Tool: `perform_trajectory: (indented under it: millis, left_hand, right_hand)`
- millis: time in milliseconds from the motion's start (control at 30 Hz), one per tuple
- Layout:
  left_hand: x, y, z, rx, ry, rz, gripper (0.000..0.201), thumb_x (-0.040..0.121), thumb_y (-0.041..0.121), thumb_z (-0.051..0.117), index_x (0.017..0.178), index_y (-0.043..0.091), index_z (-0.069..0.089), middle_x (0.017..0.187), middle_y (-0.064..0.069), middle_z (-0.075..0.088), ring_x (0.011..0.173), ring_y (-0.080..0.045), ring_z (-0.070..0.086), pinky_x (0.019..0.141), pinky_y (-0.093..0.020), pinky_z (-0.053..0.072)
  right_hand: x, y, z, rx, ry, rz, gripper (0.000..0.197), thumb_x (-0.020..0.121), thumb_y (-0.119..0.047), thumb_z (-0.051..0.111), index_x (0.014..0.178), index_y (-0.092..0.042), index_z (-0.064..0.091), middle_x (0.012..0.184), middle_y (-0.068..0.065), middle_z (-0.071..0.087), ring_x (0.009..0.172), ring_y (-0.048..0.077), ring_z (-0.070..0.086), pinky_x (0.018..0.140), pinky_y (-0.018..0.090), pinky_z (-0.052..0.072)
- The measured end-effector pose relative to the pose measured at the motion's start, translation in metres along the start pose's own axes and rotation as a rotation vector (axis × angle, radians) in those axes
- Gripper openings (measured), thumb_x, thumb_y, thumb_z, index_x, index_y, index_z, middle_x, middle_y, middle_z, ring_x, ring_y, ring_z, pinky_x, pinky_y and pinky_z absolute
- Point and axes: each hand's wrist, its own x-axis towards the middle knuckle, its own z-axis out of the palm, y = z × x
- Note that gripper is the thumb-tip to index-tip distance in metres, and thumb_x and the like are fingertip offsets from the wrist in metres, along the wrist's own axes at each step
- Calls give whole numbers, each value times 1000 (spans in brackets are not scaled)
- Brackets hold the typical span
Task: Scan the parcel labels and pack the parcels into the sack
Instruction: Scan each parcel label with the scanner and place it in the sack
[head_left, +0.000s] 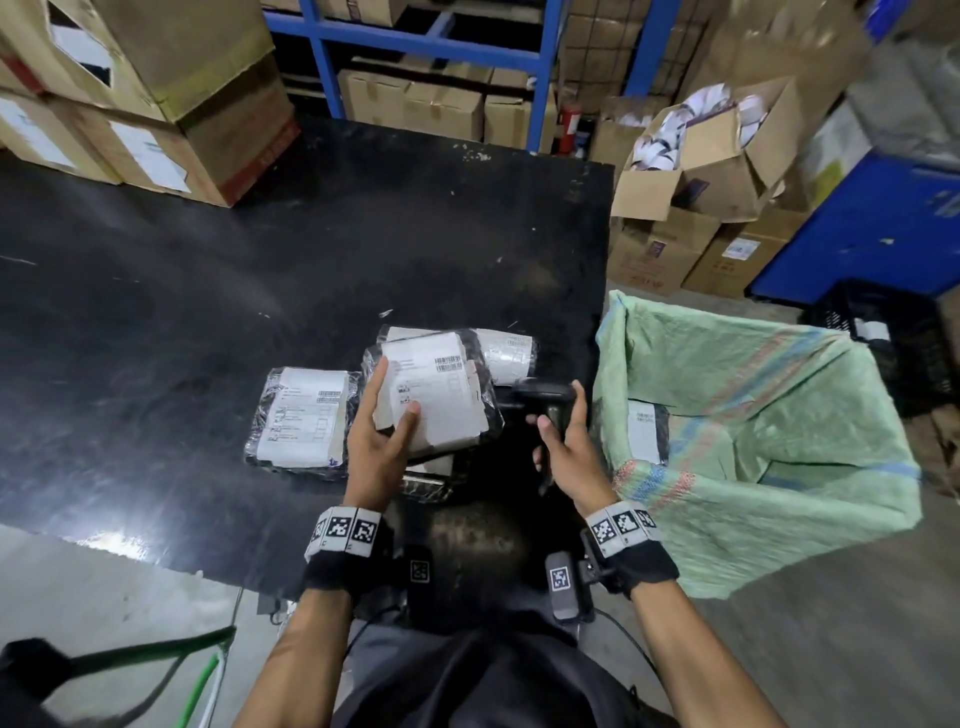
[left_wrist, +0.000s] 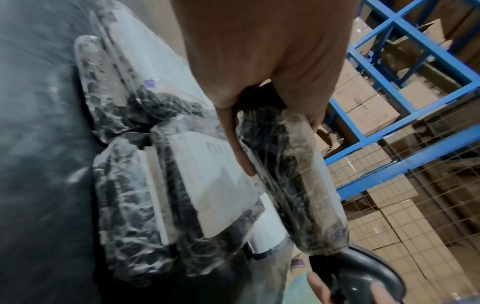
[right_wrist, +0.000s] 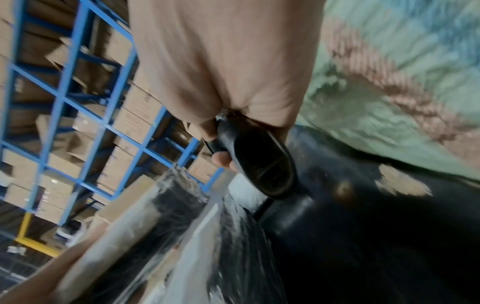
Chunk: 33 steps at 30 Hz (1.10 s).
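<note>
Ahead of my left hand, past the black desk: stacked cardboard cartons with white labels. Further ahead, blue steel shelving loaded with brown boxes. Ahead of my right hand: an open carton of white items, atop closed cartons. Far right: a blue panel and a black crate. On the floor below my left hand: green cord.

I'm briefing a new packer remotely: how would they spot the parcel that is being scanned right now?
Start at the black table, near its right edge beside the green sack. Several plastic-wrapped parcels with white labels cluster there. The one being scanned is the only one lifted and tilted, gripped by the left hand, with the right hand's black scanner beside it.
</note>
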Motion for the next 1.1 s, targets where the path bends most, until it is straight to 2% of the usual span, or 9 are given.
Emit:
perform_trajectory:
  millis: [167,267,333,467,567,700,800,1000,1100]
  left_hand:
    - [23,25,24,-17,23,44,67,100,13,67,159,24,39,149,15,52,126,17,53,104,-11,47]
    - [30,37,38,-86,24,69,69,100,13,67,159,29,37,150,17,52,134,5,53,107,-17,48]
    - [36,43,46,-97,6,88,69,100,15,68,159,31,37,148,23,50,133,9,51,108,-17,48]
    - [37,61,67,-157,-17,139,70,100,15,68,159,36,37,158,11,48,144,-9,49,117,-41,46]
    - [32,64,82,-154,-40,148,70,101,16,66,160,35,33,163,16,39,151,-7,38,123,-43,38]
    - [31,72,92,-121,-65,187,72,103,18,63,163,31,26,157,37,28,152,8,26,127,-33,30]
    - [31,78,92,-103,-84,204,70,104,16,62,163,27,26,153,40,30,145,19,27,123,-21,31]
    - [30,76,92,-110,-98,217,70,104,20,62,163,30,27,165,25,30,154,3,25,129,-43,27]
    - [29,76,91,-113,-102,217,70,104,19,63,163,29,28,166,24,30,153,5,24,129,-43,25]
  right_hand:
    - [-23,-47,-23,50,14,-192,73,103,-32,46,154,-45,-4,133,9,57,59,11,50,62,33,50]
    - [-38,-76,-35,112,39,-297,70,103,-29,47,154,-46,1,130,9,58,61,15,48,61,31,48]
    - [-46,-95,-40,132,42,-340,69,104,-27,44,156,-43,2,124,11,60,61,17,46,61,28,47]
    - [-62,-127,-49,185,42,-429,62,106,-25,38,156,-44,5,113,18,61,62,24,42,61,27,46]
    - [-70,-136,-45,193,13,-449,60,107,-23,35,152,-51,8,86,17,54,62,24,40,61,28,45]
    - [-73,-143,-40,209,-10,-479,61,107,-24,37,154,-49,8,109,16,60,62,23,41,60,31,45]
    - [-72,-145,-35,185,-11,-483,60,107,-25,37,154,-49,9,108,5,65,60,24,42,60,34,44]
    - [-68,-143,-30,148,8,-494,60,107,-26,39,154,-49,10,99,3,62,58,21,45,60,39,45]
    - [-68,-144,-29,143,10,-491,60,107,-26,39,154,-49,11,102,8,62,58,20,45,60,40,45]
